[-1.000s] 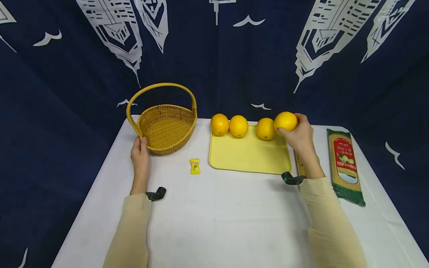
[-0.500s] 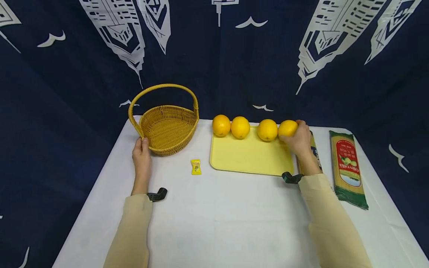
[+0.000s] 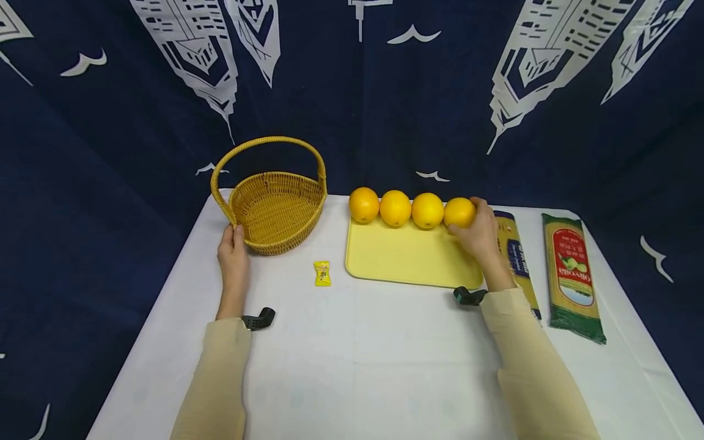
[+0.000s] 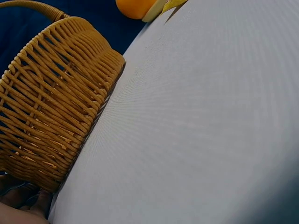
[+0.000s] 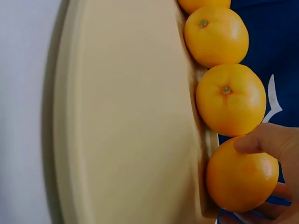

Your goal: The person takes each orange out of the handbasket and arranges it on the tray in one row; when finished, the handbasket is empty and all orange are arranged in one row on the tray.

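Near the table's far left stands a wicker basket (image 3: 275,214) with a tall arched handle. My left hand (image 3: 234,256) grips its near left side by the foot of the handle; in the left wrist view, fingers (image 4: 23,198) show low against the woven wall. On the right, my right hand (image 3: 480,231) holds an orange (image 3: 459,212) at the back right of the yellow tray (image 3: 407,260). Thumb and fingers lie round that orange in the right wrist view. Several oranges (image 3: 395,208) form a row along the tray's back edge, the held one at its right end.
A small yellow wrapped candy (image 3: 322,273) lies between basket and tray. Right of the tray are a partly covered yellow and blue packet (image 3: 517,260) and a green-ended Olivoilà packet (image 3: 574,275). A dark blue printed cloth (image 3: 352,110) hangs behind the white table.
My right hand has lowered its orange to the tray's back edge, then moved left with it. The orange beside it has shifted left too, closing the row's gap. My left hand stays on the basket.
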Demonstrator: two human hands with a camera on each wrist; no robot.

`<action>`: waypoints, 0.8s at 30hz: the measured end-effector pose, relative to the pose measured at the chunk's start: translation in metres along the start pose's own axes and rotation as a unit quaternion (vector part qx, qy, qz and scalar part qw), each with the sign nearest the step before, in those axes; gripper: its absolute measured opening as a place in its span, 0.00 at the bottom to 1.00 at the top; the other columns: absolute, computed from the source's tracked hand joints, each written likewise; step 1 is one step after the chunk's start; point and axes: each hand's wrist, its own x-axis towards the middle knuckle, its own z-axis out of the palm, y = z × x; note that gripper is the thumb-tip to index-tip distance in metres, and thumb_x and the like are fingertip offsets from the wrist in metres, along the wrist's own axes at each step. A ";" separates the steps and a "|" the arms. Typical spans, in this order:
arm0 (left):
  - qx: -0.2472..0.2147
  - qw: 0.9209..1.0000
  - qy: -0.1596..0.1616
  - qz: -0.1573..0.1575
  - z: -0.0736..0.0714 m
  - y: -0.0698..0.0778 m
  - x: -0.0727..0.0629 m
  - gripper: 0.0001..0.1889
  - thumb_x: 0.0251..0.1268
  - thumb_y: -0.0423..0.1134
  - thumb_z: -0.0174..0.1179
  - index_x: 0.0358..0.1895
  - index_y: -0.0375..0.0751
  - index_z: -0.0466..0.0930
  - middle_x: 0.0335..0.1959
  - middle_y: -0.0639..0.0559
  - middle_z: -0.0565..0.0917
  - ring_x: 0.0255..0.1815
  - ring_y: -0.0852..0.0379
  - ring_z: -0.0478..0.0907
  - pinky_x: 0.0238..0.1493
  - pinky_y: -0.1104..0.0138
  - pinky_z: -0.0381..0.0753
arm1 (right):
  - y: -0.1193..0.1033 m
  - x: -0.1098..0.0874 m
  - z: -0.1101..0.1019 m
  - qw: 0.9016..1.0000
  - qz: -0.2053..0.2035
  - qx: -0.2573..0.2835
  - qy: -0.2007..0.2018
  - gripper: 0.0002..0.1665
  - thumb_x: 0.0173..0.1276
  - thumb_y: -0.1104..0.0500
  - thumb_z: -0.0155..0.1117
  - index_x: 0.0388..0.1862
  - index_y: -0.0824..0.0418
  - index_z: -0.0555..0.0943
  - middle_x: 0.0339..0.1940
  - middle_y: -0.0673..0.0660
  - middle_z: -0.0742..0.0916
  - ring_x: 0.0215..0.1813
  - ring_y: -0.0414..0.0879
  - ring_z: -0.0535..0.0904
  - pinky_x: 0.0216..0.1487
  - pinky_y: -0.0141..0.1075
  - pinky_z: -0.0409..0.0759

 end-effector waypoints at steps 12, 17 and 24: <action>0.006 1.000 -0.006 -0.002 0.002 0.002 0.001 0.31 0.87 0.56 0.42 0.76 0.36 0.69 0.73 0.41 0.75 0.72 0.54 0.68 0.77 0.56 0.65 | -0.005 -0.014 -0.002 0.999 0.001 0.030 0.045 0.52 0.69 0.56 0.72 0.84 0.65 0.56 0.82 0.71 0.65 0.81 0.69 0.59 0.83 0.61 0.53; 0.006 1.000 -0.008 -0.001 0.001 0.001 0.004 0.31 0.87 0.57 0.43 0.76 0.35 0.68 0.73 0.41 0.75 0.73 0.55 0.68 0.77 0.57 0.64 | -0.014 -0.030 -0.004 0.996 -0.022 0.040 0.076 0.46 0.70 0.55 0.71 0.82 0.64 0.62 0.81 0.68 0.69 0.81 0.66 0.63 0.82 0.59 0.57; 0.006 1.000 -0.009 0.003 0.000 -0.001 0.007 0.32 0.87 0.58 0.43 0.73 0.33 0.70 0.70 0.40 0.76 0.70 0.56 0.69 0.75 0.59 0.65 | -0.028 -0.059 -0.009 0.991 -0.073 0.058 0.094 0.40 0.72 0.57 0.71 0.79 0.61 0.69 0.78 0.64 0.74 0.79 0.63 0.67 0.77 0.57 0.68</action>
